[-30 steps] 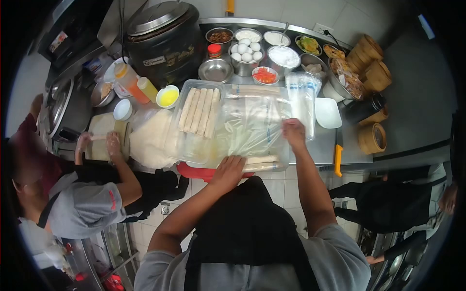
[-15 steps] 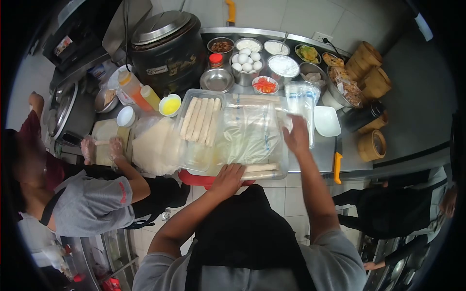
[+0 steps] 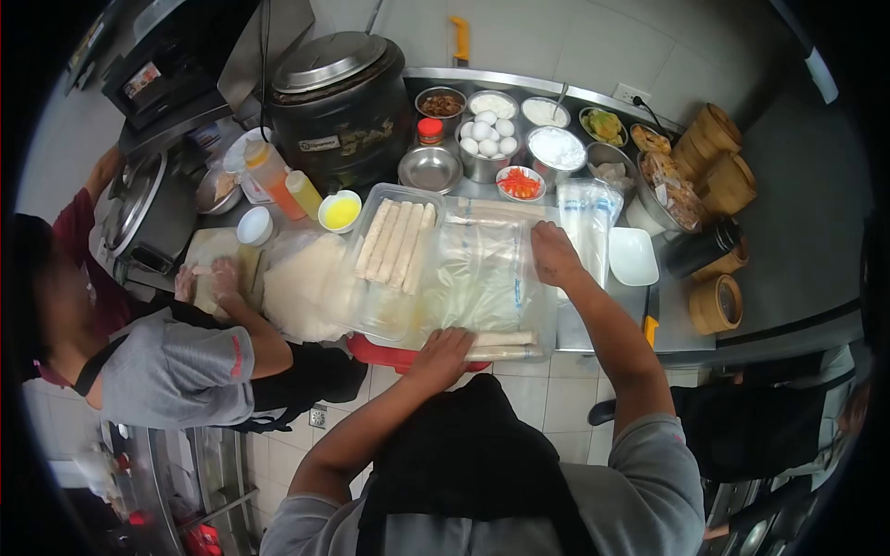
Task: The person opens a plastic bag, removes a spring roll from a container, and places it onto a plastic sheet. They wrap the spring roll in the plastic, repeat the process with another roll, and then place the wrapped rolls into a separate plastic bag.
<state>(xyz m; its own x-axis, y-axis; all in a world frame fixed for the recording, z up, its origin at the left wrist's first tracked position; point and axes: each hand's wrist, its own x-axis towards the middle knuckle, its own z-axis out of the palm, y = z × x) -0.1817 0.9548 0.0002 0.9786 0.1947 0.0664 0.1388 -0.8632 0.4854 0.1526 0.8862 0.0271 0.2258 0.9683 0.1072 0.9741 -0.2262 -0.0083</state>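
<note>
My left hand (image 3: 441,358) lies over the near left edge of a clear plastic container, fingers stretched, beside pale dough sticks (image 3: 501,346). My right hand (image 3: 556,254) is closed at the right side of a clear plastic sheet (image 3: 487,283), pinching its edge. The sheet lies over the middle of the container; more dough sticks show at its far end. Left of it, a second clear container (image 3: 378,320) holds several long dough sticks (image 3: 400,243) side by side. A stack of plastic bags (image 3: 588,218) lies just right of my right hand.
Along the back stand a bowl of eggs (image 3: 488,137), bowls of white powder (image 3: 556,148) and red strips (image 3: 521,183), and a large black pot (image 3: 343,120). On the right are a white dish (image 3: 634,257), an orange-handled knife (image 3: 651,331) and bamboo steamers (image 3: 716,304). A gloved co-worker (image 3: 185,371) handles dough at left.
My right hand, earlier open with fingers spread above the sheet's right side, has closed at the sheet's edge. The sheet looks flatter. My left hand stays at the near edge.
</note>
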